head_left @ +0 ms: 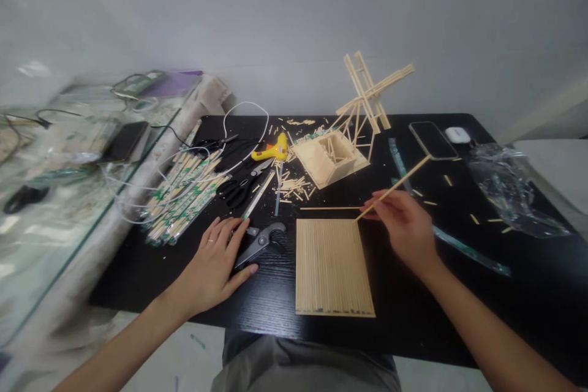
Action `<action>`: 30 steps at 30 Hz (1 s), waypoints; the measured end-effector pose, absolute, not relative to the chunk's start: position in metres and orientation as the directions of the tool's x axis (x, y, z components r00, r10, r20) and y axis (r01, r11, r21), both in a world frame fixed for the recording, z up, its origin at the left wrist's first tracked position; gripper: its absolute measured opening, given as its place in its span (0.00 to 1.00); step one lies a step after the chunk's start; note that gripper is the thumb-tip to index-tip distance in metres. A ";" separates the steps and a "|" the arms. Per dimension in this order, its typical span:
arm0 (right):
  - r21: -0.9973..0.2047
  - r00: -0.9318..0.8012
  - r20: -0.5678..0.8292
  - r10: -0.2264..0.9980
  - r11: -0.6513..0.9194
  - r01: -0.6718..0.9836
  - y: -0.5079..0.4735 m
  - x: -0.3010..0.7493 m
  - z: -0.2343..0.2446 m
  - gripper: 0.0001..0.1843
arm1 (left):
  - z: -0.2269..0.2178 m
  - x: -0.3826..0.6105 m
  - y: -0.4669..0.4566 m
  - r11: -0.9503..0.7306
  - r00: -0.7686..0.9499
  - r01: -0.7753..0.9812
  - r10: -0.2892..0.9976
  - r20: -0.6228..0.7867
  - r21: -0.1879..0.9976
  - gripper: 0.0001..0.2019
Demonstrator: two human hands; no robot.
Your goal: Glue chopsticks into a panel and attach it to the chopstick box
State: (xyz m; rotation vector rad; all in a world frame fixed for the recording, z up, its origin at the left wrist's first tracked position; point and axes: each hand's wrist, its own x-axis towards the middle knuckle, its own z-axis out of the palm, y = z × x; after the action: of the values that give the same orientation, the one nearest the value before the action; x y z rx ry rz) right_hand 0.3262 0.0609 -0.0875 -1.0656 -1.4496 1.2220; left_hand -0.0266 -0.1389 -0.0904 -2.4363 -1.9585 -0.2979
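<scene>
My right hand pinches a thin wooden chopstick, which slants with its lower end at the top right corner of a flat panel made of sticks laid side by side. Another chopstick lies crosswise just beyond the panel's far edge. My left hand rests palm down on the table, fingers stretched out and thumb apart. It lies partly over the handles of a dark grey cutter, whose jaws point away to the right. Near its fingertips is a paper-wrapped chopstick.
Behind stand a yellow glue gun, black scissors and a stick-built windmill model. Wrapped chopsticks and a white cable lie left. Rightward are a phone, a white case and crumpled plastic.
</scene>
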 end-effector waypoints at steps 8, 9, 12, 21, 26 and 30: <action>-0.982 -0.099 0.139 0.985 0.150 0.113 0.058 0.323 -0.081 0.16 | -0.055 -0.046 -0.045 -0.109 0.092 0.970 0.992 0.088 0.216 0.29; -0.982 -0.090 0.142 0.986 0.151 0.111 0.058 0.323 -0.082 0.16 | -0.052 -0.049 -0.021 -0.068 0.046 0.978 0.993 0.113 0.195 0.27; -0.992 -0.069 0.118 0.991 0.121 0.046 0.062 0.323 -0.088 0.16 | -0.049 -0.052 0.046 0.039 -0.048 0.994 0.995 0.087 0.098 0.25; -0.977 -0.148 -0.063 0.987 -0.091 -0.193 0.069 0.332 -0.093 0.07 | -0.054 -0.038 0.106 0.103 -0.099 0.994 0.992 -0.079 0.049 0.28; -0.965 -0.196 -0.094 0.976 -0.138 -0.224 0.067 0.332 -0.093 0.04 | -0.050 -0.038 0.121 0.140 -0.134 0.988 0.987 -0.091 0.066 0.28; -0.958 -0.212 -0.092 0.973 -0.145 -0.246 0.067 0.332 -0.094 0.03 | -0.047 -0.056 0.118 0.270 -0.280 0.953 0.958 0.060 0.137 0.32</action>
State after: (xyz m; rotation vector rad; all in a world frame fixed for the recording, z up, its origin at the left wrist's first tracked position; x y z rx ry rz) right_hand 0.3319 0.0675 -0.0938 -0.9938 -1.0898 1.5573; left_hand -0.0565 0.1177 -0.0467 -1.9045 -2.5311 -0.2317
